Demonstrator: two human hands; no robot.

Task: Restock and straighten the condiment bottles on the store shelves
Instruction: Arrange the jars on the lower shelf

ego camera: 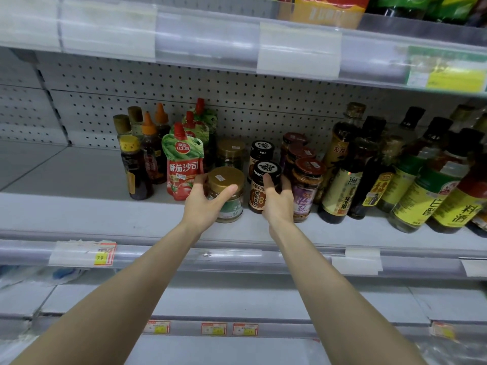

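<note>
We work at the middle shelf [79, 177], a flat grey metal deck backed by a perforated pegboard panel [237, 85].

1. Our left hand [201, 206] grasps the gold-lidded jar [224, 179]. The thumb and fingers curl around its cylindrical glass body. The lid is smooth gold metal with a small white sticker. The jar stands upright near the front of the shelf, just right of the ketchup pouch [184, 164], a soft glossy bag with a red screw spout.

2. Our right hand [278, 206] grasps the black-lidded jar [264, 168]. The thumb rests against the rim of the round black lid and the fingers wrap around its far side. The jar is narrow and upright, with a brown paper label, and stands just beside the gold-lidded jar.

3. Directly behind each held jar stands a matching one: a second gold-lidded jar [231, 154] and a second black-lidded jar [262, 152].

4. To the right, touching our right hand, stand the maroon-lidded jars [307, 185], with a chunky reddish filling visible through clear glass. Beyond them stand tall dark bottles [340, 180] with yellow and green labels.

5. Left of the pouch stand small dark bottles [135, 169] with yellow and orange conical caps.

6. A clear plastic price rail [171, 255] runs along the shelf edge and carries a yellow tag [101, 256].
</note>
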